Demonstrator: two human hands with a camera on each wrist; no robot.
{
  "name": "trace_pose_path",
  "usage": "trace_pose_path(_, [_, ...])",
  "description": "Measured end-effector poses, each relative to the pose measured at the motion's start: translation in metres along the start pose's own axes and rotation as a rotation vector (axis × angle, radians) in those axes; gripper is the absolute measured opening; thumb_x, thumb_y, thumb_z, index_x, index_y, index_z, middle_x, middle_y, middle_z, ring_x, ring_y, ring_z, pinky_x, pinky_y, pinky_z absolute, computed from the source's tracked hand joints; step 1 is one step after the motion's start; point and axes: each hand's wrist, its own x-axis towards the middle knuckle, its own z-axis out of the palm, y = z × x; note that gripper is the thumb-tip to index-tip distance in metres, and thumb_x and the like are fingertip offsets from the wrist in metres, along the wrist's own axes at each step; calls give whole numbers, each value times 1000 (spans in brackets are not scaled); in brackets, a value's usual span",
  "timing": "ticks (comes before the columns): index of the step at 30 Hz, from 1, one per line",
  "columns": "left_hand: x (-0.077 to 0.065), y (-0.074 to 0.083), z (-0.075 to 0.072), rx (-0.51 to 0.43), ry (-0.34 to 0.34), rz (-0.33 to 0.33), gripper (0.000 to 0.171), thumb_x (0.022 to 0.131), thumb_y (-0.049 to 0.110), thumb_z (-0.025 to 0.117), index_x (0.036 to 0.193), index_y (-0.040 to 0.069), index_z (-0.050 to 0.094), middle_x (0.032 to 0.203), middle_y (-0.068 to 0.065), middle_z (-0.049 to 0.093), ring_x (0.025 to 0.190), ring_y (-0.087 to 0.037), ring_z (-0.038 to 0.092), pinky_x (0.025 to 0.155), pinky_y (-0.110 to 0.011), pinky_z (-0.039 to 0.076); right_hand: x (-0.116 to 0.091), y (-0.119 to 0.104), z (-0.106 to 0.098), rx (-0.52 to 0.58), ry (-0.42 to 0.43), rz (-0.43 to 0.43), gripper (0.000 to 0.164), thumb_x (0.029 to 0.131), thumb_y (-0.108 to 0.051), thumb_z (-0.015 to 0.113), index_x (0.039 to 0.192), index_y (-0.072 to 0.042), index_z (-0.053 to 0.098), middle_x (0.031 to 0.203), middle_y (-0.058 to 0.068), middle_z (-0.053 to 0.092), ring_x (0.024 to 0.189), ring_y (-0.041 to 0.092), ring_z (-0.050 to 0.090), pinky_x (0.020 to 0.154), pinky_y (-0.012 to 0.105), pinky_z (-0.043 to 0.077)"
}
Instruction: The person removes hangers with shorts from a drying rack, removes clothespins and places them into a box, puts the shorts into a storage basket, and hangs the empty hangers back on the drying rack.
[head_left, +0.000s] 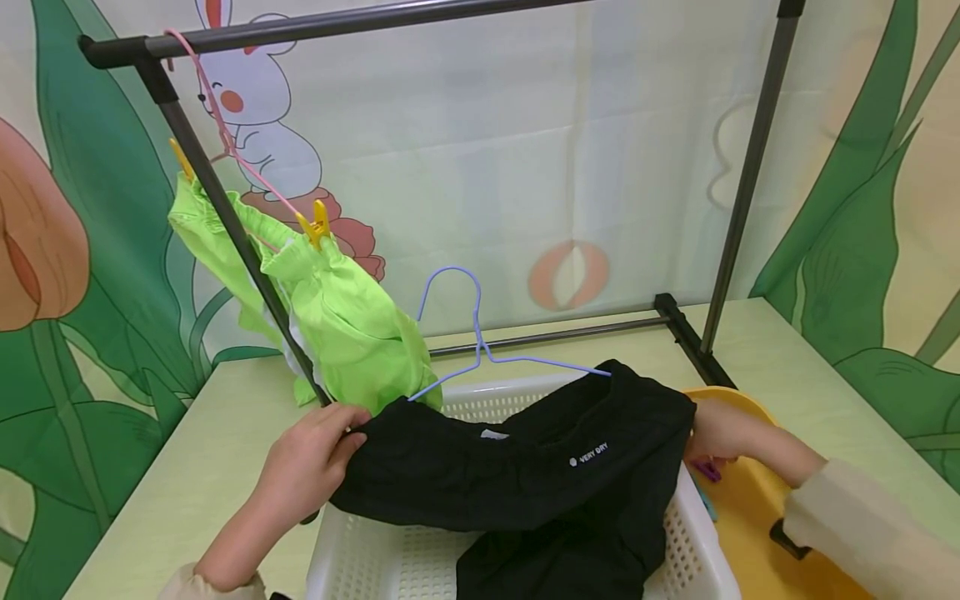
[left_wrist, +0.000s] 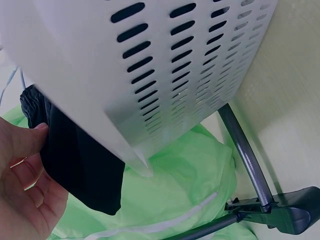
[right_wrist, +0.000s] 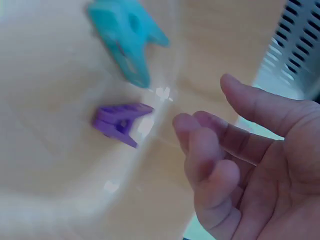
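Black pants (head_left: 442, 475) printed "VERY DRY" are spread above a white basket, with part hanging down into it. My left hand (head_left: 303, 458) pinches the waistband's left end between thumb and fingers. A blue-purple wire hanger (head_left: 482, 343) stands up from the waist, its arm ends at or behind the fabric. My right hand (right_wrist: 265, 170) reaches into the yellow basin (head_left: 757, 517), fingers loosely bent and holding nothing. Near its fingertips lie a purple clothespin (right_wrist: 120, 123) and a larger teal clothespin (right_wrist: 125, 42), apart from the hand.
Green clothing (head_left: 360, 325) hangs at left from a pink hanger (head_left: 217, 108) with yellow clothespins (head_left: 318, 221). The dark metal rack (head_left: 360, 25) spans the table (head_left: 187, 483). The white basket (head_left: 701, 542) stands beside the basin.
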Motion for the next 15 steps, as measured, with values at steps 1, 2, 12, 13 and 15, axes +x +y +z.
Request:
trace_pose_path(1, [0,0,0,0,0,-1,18,72,1,68,85,11,61,81,0,60,75,-15,58,62,-33,46,0,1,-3,18,7,-7,14,79,-11,62,85,-2,54,55,2,52,44,12,46,43,23,41])
trace_pose_path(2, [0,0,0,0,0,-1,18,72,1,68,85,11,61,81,1,60,75,-15,58,62,-33,46,0,1,-5,31,18,-20,11,80,-10,60,86,-2,55,56,3,53,44,13,47,43,24,42])
trace_pose_path(12, [0,-1,0,1,1,1,18,73,1,68,86,11,61,83,0,61,75,-16,59,62,-33,47,-1,-1,-26,173,112,-84,12,84,-1,46,91,-1,57,70,5,52,54,16,49,45,26,43])
trace_pose_path(13, [-1,-1,0,1,1,1,18,73,1,68,86,11,61,83,1,61,75,-16,59,62,-33,47,-1,-2,-28,169,117,-89,12,86,-2,45,91,0,56,71,6,52,55,15,49,46,26,43])
trace_pose_path(15, [-1,-1,0,2,4,3,19,72,1,68,86,11,61,83,1,61,75,-16,59,62,-33,47,-2,-3,-31,166,128,-95,14,88,-3,43,92,0,56,72,6,52,55,16,49,46,26,43])
